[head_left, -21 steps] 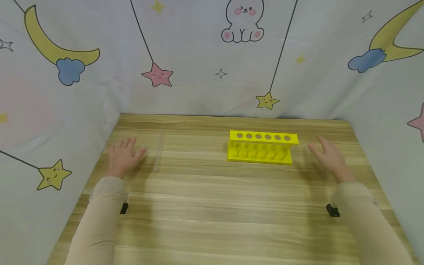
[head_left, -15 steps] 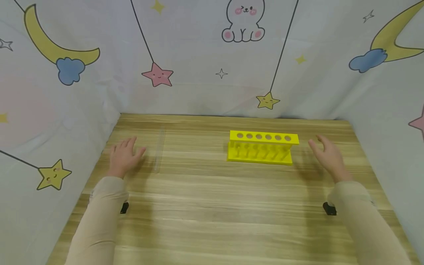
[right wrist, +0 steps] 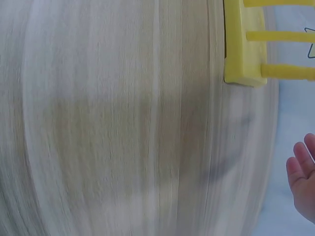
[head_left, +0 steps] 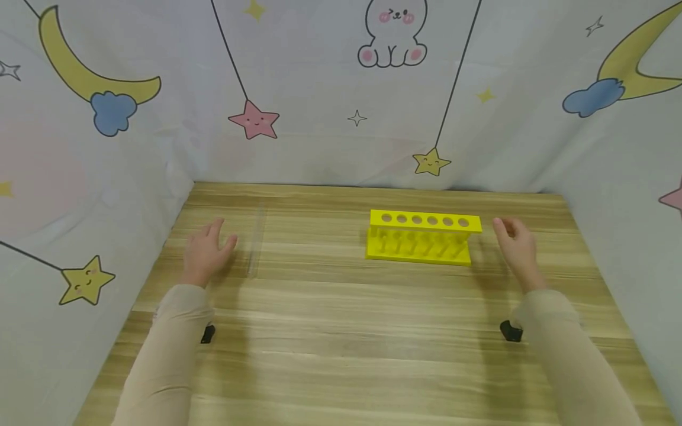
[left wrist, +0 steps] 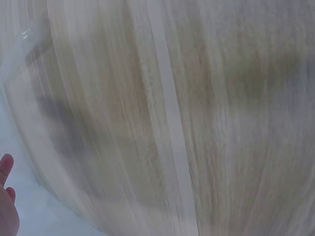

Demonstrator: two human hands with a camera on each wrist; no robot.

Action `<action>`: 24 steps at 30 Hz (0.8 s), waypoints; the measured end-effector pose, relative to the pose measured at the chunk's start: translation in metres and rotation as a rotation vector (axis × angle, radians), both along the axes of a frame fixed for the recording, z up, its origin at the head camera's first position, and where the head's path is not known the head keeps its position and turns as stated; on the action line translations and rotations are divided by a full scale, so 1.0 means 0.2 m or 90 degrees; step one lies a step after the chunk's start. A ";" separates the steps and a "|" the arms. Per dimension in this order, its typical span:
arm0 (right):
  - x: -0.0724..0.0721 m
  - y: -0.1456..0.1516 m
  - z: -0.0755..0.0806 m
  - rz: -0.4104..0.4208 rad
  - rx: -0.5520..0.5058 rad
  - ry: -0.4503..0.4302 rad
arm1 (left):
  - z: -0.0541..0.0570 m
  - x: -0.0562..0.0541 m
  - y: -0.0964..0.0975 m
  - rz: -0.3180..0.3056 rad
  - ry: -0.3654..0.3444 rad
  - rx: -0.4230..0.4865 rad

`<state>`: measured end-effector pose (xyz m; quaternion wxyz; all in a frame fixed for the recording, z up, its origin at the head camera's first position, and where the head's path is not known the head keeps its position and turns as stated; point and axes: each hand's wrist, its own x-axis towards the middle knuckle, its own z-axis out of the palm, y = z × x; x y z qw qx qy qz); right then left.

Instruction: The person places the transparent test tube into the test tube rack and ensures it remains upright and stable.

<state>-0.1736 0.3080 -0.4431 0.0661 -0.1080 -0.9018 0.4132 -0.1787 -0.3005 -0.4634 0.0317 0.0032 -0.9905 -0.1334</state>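
Observation:
A yellow test tube rack (head_left: 421,253) stands upright at the back right of the table, with a row of round holes along its top and pegs on its base. My right hand (head_left: 518,248) hovers just right of the rack, fingers loosely bent and holding nothing. In the right wrist view, the end of the rack (right wrist: 241,54) shows above the fingertips (right wrist: 295,169). Toward the left lies a thin transparent tube (head_left: 257,239), seemingly a test tube. My left hand (head_left: 206,251) is beside it on the left, fingers spread, thumb pointing at the tube. The tube's end (left wrist: 24,49) appears in the left wrist view.
A wood-patterned table (head_left: 341,331) lies under both hands. White cloth (head_left: 319,154) printed with stars and moons hangs along its back and both sides. A black wrist camera (head_left: 511,331) sits below the right sleeve, another black camera (head_left: 208,333) below the left.
My right hand has moved left, closer to the rack, and its fingers have bent more. My left hand has shifted slightly right toward the tube. The rack and tube stay in place.

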 end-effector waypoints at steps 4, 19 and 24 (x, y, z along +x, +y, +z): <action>-0.01 -0.02 -0.02 -0.029 -0.024 -0.007 | -0.01 0.00 0.01 0.009 -0.005 0.014; -0.04 -0.11 -0.06 -0.051 -0.094 -0.052 | -0.05 -0.01 0.07 0.032 0.015 0.084; -0.04 -0.14 -0.06 -0.053 -0.115 -0.050 | -0.05 -0.01 0.08 0.039 0.028 0.091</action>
